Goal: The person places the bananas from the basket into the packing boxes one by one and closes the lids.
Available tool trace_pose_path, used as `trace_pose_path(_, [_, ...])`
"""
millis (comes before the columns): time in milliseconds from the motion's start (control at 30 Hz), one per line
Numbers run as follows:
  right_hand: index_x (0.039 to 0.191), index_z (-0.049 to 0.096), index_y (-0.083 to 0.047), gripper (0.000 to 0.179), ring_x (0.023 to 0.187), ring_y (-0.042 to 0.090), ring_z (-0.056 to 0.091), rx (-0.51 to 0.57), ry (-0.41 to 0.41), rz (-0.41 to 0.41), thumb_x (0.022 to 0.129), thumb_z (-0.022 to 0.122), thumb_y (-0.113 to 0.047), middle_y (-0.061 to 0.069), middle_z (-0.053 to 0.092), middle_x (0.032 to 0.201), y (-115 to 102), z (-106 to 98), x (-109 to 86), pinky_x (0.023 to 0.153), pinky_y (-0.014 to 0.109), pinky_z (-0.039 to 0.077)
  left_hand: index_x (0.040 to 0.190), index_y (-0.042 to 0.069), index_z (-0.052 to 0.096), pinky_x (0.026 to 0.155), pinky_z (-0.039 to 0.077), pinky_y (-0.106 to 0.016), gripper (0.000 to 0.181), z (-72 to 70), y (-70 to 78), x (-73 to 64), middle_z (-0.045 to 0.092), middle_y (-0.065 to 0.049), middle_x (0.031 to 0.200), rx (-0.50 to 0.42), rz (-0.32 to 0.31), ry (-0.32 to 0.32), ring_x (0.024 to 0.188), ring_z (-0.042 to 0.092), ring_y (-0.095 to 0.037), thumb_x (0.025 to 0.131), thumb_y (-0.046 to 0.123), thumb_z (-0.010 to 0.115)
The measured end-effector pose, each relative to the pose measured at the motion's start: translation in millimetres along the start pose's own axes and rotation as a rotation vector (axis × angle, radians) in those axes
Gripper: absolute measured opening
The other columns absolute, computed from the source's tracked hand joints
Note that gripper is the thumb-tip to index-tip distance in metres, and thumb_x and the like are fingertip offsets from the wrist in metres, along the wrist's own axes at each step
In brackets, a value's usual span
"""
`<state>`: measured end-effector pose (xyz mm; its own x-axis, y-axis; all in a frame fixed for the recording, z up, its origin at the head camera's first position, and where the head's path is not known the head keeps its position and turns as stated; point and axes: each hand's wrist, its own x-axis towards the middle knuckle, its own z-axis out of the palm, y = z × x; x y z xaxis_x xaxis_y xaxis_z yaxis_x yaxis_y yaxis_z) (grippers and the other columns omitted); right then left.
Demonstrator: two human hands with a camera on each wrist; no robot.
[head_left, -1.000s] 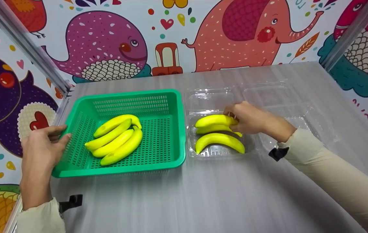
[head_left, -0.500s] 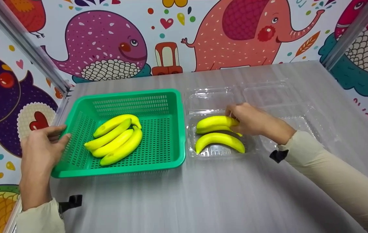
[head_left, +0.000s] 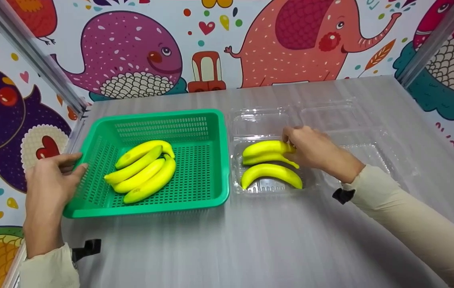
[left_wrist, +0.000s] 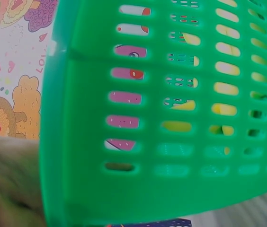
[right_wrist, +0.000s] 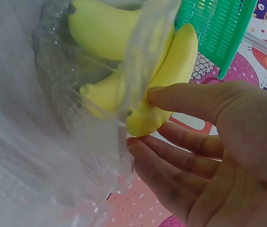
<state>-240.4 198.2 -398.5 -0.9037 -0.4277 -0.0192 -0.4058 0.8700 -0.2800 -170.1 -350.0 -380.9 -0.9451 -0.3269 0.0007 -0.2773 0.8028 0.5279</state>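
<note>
In the head view my right hand (head_left: 311, 148) pinches the end of a banana (head_left: 265, 149) between thumb and fingers. This banana rests over or against a second banana (head_left: 269, 159) in a clear plastic box (head_left: 267, 190). Nearer the front of the box lies a third banana (head_left: 271, 175), arched. The right wrist view shows the thumb (right_wrist: 181, 97) on the held banana (right_wrist: 173, 71), with the fingers beneath its tip. My left hand (head_left: 51, 188) holds the left rim of a green basket (head_left: 151, 210). Inside that basket several bananas (head_left: 143, 172) lie side by side.
The box's raised clear lid (head_left: 261, 122) stands behind its bananas. To the right is another clear box (head_left: 363, 148), partly behind my right forearm. Patterned panels (head_left: 211, 40) enclose the grey table (head_left: 211, 252) at the back and sides.
My right hand has shifted slightly to the right with the held banana, and more of the second banana's stem shows. My left hand and the green basket stay where they were.
</note>
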Motion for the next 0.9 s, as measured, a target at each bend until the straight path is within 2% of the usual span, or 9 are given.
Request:
trace_pose_path(200, [0.119,0.071,0.0,0.037,0.077,0.027,0.067,-0.029,-0.002,0.031,0.09,0.089,-0.015,0.016,0.076,0.104,-3.8,-1.7,-0.5,0.07,0.039,0.063,0.153,0.004,0.059,0.109,0.045,-0.067,0.047,-0.2,-0.8,0.9,0.065,-0.035,0.143,-0.001,0.007,0.007,0.14,0.049,-0.054,0.111,0.024,0.063])
trace_pose_path(400, [0.128,0.071,-0.003,0.049,0.071,0.026,0.058,-0.109,-0.022,0.066,0.093,0.087,-0.033,0.011,0.072,0.098,-19.4,-6.9,0.5,0.058,0.031,0.046,0.151,0.002,0.06,0.107,0.045,-0.068,0.046,-0.7,-2.0,1.0,0.066,-0.035,0.141,-0.003,0.019,0.015,0.139,0.049,-0.055,0.11,0.022,0.064])
trace_pose_path(467, [0.132,0.071,-0.005,0.051,0.073,0.026,0.059,-0.128,-0.018,0.058,0.094,0.086,-0.036,0.01,0.073,0.101,-27.4,-8.8,1.5,0.058,0.031,0.046,0.151,0.002,0.061,0.108,0.044,-0.069,0.046,-0.7,-2.7,1.1,0.066,-0.035,0.141,-0.006,0.027,0.019,0.139,0.05,-0.055,0.11,0.022,0.064])
trace_pose_path(700, [0.134,0.07,-0.012,0.047,0.097,0.031,0.073,-0.125,0.041,-0.036,0.097,0.081,-0.039,0.01,0.075,0.13,-62.7,-13.5,7.5,0.067,0.043,0.062,0.149,0.0,0.063,0.108,0.043,-0.069,0.045,-0.1,-4.6,1.0,0.068,-0.035,0.138,-0.009,0.044,0.036,0.137,0.053,-0.055,0.108,0.02,0.067])
trace_pose_path(767, [0.133,0.071,-0.015,0.044,0.101,0.031,0.074,-0.115,0.067,-0.073,0.098,0.08,-0.039,0.008,0.075,0.129,-73.4,-13.6,9.4,0.067,0.043,0.063,0.149,0.0,0.062,0.107,0.043,-0.07,0.045,0.0,-4.6,1.1,0.067,-0.035,0.138,-0.01,0.048,0.037,0.137,0.053,-0.056,0.108,0.02,0.067])
trace_pose_path(900, [0.131,0.073,-0.017,0.038,0.097,0.026,0.073,-0.103,0.131,-0.15,0.099,0.079,-0.035,0.005,0.076,0.124,-94.8,-11.8,14.7,0.06,0.036,0.06,0.149,0.0,0.062,0.108,0.046,-0.07,0.046,-0.3,-3.6,1.3,0.067,-0.035,0.139,-0.004,0.054,0.029,0.134,0.058,-0.055,0.109,0.021,0.066])
